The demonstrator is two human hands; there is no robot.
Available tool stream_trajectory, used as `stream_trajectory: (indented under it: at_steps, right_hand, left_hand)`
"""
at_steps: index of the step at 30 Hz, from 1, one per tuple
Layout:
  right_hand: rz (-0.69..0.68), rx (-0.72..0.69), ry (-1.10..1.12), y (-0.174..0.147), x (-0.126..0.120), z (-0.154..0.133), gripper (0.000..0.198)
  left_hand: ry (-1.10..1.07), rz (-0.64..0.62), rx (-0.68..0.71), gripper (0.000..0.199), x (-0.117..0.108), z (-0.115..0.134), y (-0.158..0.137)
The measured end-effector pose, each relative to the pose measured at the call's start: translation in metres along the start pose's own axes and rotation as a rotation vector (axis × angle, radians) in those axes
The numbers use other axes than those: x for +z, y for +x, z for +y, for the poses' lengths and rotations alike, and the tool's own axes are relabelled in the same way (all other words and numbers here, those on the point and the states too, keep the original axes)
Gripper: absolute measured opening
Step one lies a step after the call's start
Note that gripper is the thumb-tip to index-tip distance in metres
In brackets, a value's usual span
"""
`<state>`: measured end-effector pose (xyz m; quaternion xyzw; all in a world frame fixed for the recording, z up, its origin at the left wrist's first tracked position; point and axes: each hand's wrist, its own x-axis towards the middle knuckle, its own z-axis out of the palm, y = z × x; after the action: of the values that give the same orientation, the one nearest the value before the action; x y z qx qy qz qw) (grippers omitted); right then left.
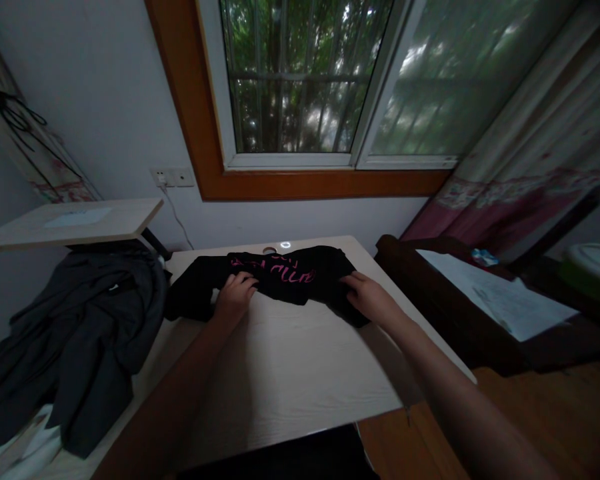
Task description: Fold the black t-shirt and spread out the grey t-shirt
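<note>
A black shirt [325, 267] with pink lettering lies across the far part of the pale wooden table [290, 360], partly folded, its two ends bending toward me. My left hand [236, 295] is on its near edge left of the middle, with bent fingers gripping the cloth just below the lettering. On the other side, my right hand [369, 297] pinches the shirt's right end between thumb and fingers. Some fingertips of both hands are hidden in the dark fabric.
A heap of dark grey clothing [90, 327] lies at the left, beneath a small raised shelf [75, 223]. A cord runs from the wall socket [173, 177] behind the table. At the right, a dark brown piece of furniture [445, 320] holds a white sheet [495, 293].
</note>
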<state>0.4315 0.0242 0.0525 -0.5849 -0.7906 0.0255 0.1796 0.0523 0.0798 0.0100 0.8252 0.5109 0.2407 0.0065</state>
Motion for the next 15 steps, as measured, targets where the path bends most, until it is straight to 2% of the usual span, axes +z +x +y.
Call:
stream_trajectory:
  at_steps: [4, 10, 15]
  right_hand:
    - [0.09, 0.023, -0.008, 0.003, -0.008, 0.016, 0.034]
    - [0.304, 0.1, 0.142, 0.007, -0.014, 0.011, 0.022]
    - [0.354, 0.174, 0.332, 0.008, -0.03, 0.007, 0.01]
  left_hand:
    - [-0.078, 0.088, -0.025, 0.027, -0.026, -0.006, 0.0]
    - [-0.256, 0.255, -0.067, 0.032, -0.093, -0.012, -0.004]
    - [-0.546, 0.267, -0.15, 0.031, -0.142, -0.028, -0.027]
